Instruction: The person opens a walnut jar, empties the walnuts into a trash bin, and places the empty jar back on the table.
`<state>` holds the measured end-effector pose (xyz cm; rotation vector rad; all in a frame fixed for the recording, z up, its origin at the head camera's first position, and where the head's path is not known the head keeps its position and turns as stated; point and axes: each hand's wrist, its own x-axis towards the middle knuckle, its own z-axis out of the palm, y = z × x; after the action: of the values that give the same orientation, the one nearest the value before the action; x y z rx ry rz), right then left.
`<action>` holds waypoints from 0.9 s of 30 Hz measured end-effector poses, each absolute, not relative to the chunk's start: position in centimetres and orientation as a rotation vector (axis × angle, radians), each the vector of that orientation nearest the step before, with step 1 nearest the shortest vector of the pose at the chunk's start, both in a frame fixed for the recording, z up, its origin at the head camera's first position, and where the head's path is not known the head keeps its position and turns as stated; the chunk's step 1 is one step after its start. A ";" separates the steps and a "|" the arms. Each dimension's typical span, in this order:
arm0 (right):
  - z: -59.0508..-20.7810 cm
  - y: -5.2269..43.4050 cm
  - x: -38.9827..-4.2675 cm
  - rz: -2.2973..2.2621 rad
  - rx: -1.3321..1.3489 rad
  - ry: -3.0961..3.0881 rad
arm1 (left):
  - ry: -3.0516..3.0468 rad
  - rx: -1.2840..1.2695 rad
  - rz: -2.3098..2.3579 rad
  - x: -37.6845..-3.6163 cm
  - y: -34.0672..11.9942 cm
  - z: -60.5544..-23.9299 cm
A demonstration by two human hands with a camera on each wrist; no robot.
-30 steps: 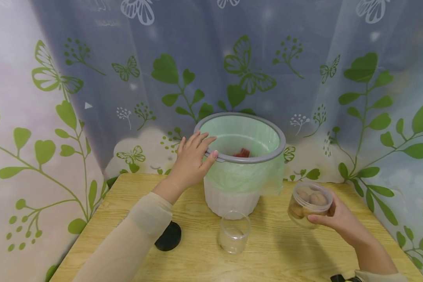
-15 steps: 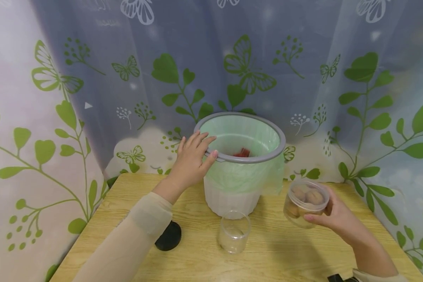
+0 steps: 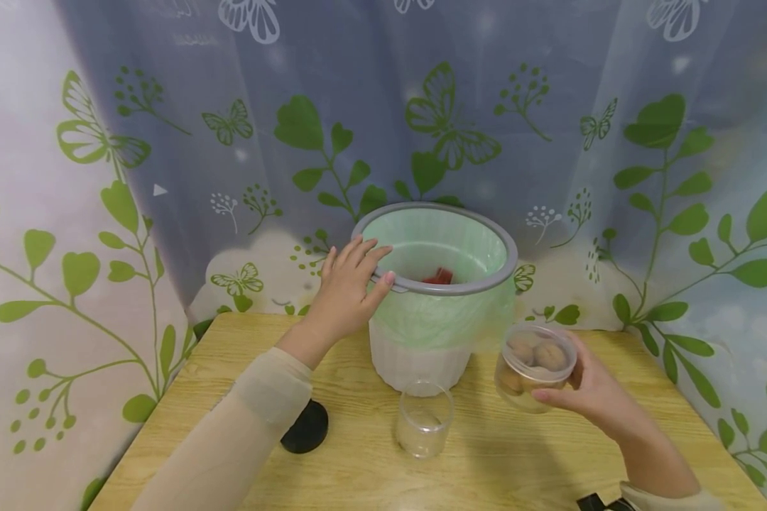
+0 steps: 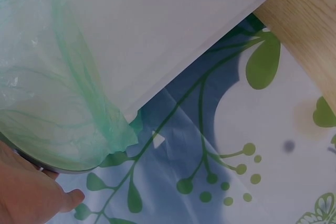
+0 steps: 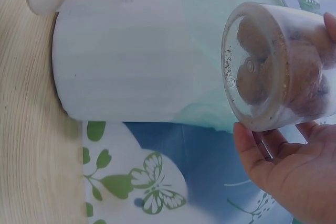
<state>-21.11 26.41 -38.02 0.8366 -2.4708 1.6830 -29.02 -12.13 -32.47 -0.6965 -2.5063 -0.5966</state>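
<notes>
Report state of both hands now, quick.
Left hand: open, resting on the grey rim of the white, green-lined round bin.
Right hand: closed, holding the clear cylindrical plastic jar of round brown nuts.

curtain (image 3: 351, 50): blue and white, green leaf-and-butterfly print | table (image 3: 351, 461): yellowish wood grain | light: soft

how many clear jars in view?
2. The first jar, holding round brown items, is in the right grip. The second jar stands on the table in front of the bin. Any in the bin may be hidden.
</notes>
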 end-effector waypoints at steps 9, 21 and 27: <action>-37.9 25.3 -21.0 1.682 0.853 -2.482 | -2.497 -0.702 -0.604 -29.1 -12.1 -32.6; -37.9 23.7 -21.2 1.702 0.852 -2.486 | -2.507 -0.678 -0.615 -29.0 -12.0 -32.6; -37.9 23.3 -21.2 1.705 0.854 -2.498 | -2.508 -0.672 -0.620 -28.9 -12.0 -32.6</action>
<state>-21.18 23.28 -37.90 0.8542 -2.4983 1.7052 -28.87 -11.98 -32.64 -0.6717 -2.5076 -0.6200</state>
